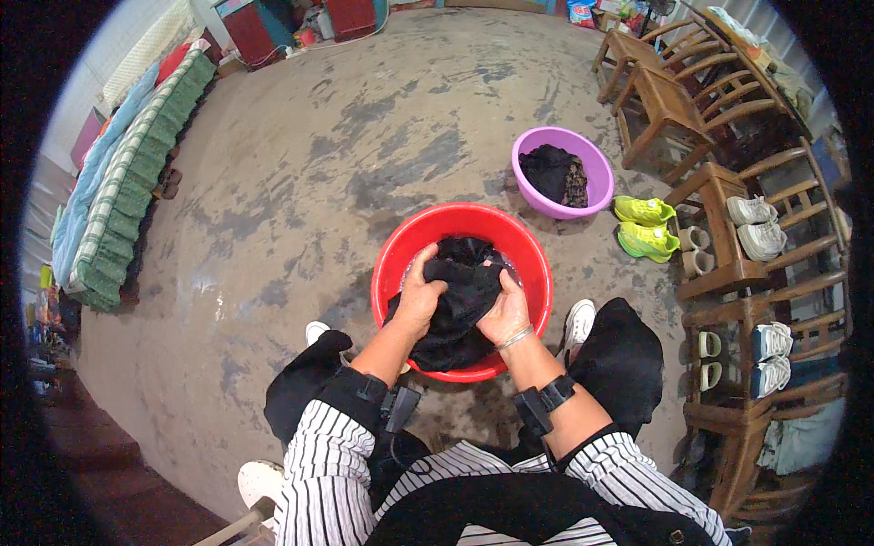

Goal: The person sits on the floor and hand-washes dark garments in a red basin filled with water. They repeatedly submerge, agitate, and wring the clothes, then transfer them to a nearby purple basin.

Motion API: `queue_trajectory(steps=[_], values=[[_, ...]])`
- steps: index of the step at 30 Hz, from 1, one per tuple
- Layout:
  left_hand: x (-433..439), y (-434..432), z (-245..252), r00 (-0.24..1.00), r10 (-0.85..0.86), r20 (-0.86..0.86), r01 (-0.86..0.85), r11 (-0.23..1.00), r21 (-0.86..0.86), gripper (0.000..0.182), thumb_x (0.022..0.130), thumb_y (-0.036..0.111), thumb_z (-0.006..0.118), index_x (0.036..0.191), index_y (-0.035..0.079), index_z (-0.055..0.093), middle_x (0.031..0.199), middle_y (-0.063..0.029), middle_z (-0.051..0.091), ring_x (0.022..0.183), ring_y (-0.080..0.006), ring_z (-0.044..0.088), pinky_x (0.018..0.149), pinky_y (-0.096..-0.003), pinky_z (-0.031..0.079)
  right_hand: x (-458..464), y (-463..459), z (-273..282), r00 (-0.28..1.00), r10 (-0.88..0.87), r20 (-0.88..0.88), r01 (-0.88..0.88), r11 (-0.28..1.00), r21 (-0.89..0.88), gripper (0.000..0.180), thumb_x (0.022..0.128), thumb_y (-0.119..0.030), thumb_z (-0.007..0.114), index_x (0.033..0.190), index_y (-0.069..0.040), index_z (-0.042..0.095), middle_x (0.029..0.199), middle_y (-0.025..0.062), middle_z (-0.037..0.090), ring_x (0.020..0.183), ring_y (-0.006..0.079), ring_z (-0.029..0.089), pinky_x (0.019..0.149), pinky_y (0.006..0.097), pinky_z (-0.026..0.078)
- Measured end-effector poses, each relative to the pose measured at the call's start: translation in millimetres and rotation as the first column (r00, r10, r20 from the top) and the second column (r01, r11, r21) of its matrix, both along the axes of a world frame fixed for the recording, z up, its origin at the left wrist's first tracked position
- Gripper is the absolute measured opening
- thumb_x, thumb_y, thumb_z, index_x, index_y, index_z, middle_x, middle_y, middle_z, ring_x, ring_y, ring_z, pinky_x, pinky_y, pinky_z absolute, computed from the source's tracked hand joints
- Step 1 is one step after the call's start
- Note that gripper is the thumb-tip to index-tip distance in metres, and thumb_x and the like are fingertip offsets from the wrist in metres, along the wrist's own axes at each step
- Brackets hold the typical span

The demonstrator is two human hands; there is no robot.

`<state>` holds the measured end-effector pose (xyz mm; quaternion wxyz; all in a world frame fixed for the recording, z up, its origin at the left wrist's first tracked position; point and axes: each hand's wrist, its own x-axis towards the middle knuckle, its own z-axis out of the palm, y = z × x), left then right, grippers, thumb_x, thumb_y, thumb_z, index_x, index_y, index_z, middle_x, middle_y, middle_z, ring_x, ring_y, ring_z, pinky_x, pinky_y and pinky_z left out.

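Note:
Black cloth [464, 300] hangs between my two hands over a red plastic basin [532, 246] on the floor. My left hand [420, 293] grips its left side, the thumb and fingers pinching the fabric. On the other side my right hand [506, 307], with a silvery bangle at the wrist, holds the cloth's right edge. More of the black fabric lies in the basin, with some suds along its inner wall. Beyond the basin to the right stands a purple plastic basin [599, 184] containing black cloth [546, 170] and a patterned piece [575, 188].
Yellow-green sneakers [645, 228] stand right of the purple basin. Wooden chairs [710, 205] line the right side, several bearing shoes. A bed with a green checked cover [113, 225] stands at the left. The concrete floor [273, 170] has dark, wet-looking patches.

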<state>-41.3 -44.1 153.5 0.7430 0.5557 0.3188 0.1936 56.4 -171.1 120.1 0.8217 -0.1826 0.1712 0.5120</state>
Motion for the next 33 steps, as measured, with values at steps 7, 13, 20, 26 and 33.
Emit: queue_trajectory(steps=[7, 13, 20, 26, 33], values=[[1.4, -61.9, 49.5, 0.931, -0.288, -0.223, 0.345, 0.5, 0.794, 0.019, 0.083, 0.02, 0.06, 0.1, 0.012, 0.066, 0.096, -0.0146, 0.068, 0.088, -0.0347, 0.067, 0.079, -0.0413, 0.054, 3.1, -3.7, -10.2, 0.991, 0.105, 0.078, -0.086, 0.971, -0.222, 0.025, 0.098, -0.03, 0.057, 0.116, -0.014, 0.062, 0.103, 0.0079, 0.067, 0.093, 0.0266, 0.064, 0.088, 0.0438, 0.053], [-6.3, -98.7, 58.2, 0.901, -0.304, -0.309, 0.364, 0.143, 0.92, 0.041, 0.087, 0.044, 0.064, 0.072, 0.006, 0.063, 0.069, -0.0116, 0.061, 0.061, -0.0303, 0.064, 0.056, -0.0415, 0.053, 4.9, -8.3, -8.1, 0.982, 0.177, -0.066, -0.184, 0.975, -0.126, 0.043, 0.094, -0.051, 0.058, 0.091, -0.009, 0.06, 0.071, 0.0045, 0.057, 0.062, 0.0179, 0.055, 0.059, 0.0333, 0.049], [6.1, -82.6, 31.2, 0.973, -0.115, -0.199, 0.203, 0.029, 0.979, 0.036, 0.089, 0.037, 0.062, 0.069, 0.007, 0.061, 0.067, -0.0132, 0.06, 0.061, -0.0316, 0.064, 0.058, -0.0434, 0.053, -19.2, -0.4, -5.6, 0.991, 0.13, 0.007, -0.131, 0.991, 0.038, 0.034, 0.095, -0.044, 0.057, 0.093, -0.011, 0.06, 0.086, 0.0051, 0.059, 0.079, 0.0207, 0.057, 0.076, 0.0378, 0.049], [13.5, -37.7, 13.7, 0.935, 0.136, -0.329, 0.284, 0.272, 0.92, 0.038, 0.094, 0.036, 0.056, 0.069, 0.007, 0.061, 0.069, -0.0159, 0.063, 0.06, -0.0362, 0.062, 0.053, -0.0462, 0.051, -37.2, 0.5, -25.3, 0.968, 0.25, -0.035, -0.252, 0.95, -0.186, 0.038, 0.097, -0.043, 0.05, 0.109, -0.011, 0.064, 0.114, 0.009, 0.067, 0.106, 0.0264, 0.064, 0.097, 0.0467, 0.048], [2.3, -84.0, 14.1, 0.949, -0.107, -0.295, 0.31, 0.179, 0.934, 0.029, 0.09, 0.031, 0.061, 0.073, 0.009, 0.065, 0.073, -0.0152, 0.066, 0.061, -0.0325, 0.065, 0.056, -0.0441, 0.053, -24.7, 2.5, -55.3, 0.967, 0.249, 0.063, -0.24, 0.789, 0.566, 0.031, 0.097, -0.041, 0.048, 0.096, -0.014, 0.063, 0.101, 0.01, 0.067, 0.093, 0.0252, 0.064, 0.089, 0.0456, 0.051]])
